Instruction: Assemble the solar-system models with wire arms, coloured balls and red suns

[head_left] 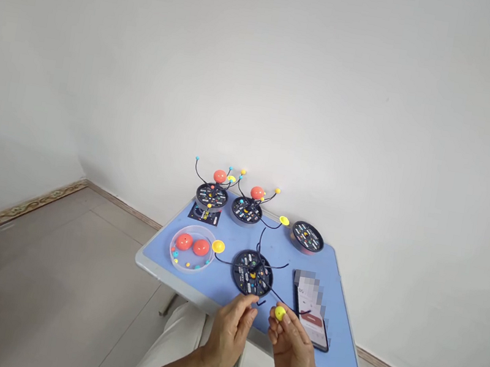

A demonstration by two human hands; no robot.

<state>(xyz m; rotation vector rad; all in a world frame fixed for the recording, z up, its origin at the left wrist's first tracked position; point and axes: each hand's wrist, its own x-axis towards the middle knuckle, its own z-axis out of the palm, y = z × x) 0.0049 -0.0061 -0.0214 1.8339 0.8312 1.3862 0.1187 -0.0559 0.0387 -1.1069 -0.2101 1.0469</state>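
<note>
My right hand pinches a small yellow ball between thumb and fingers, over the table's front edge. A hole shows in the ball. My left hand is closed, its fingertips at a thin black rod that bends at its end; the exact grip is partly hidden. That rod belongs to a round black base with printed labels. Several other curved rods spread from its centre, and one carries a yellow-orange half-ball cup on the left.
A clear round tray holds two red balls and several small coloured beads. Behind stand two models with red balls and a bare black-topped base. A phone lies right on the blue table, against a wall.
</note>
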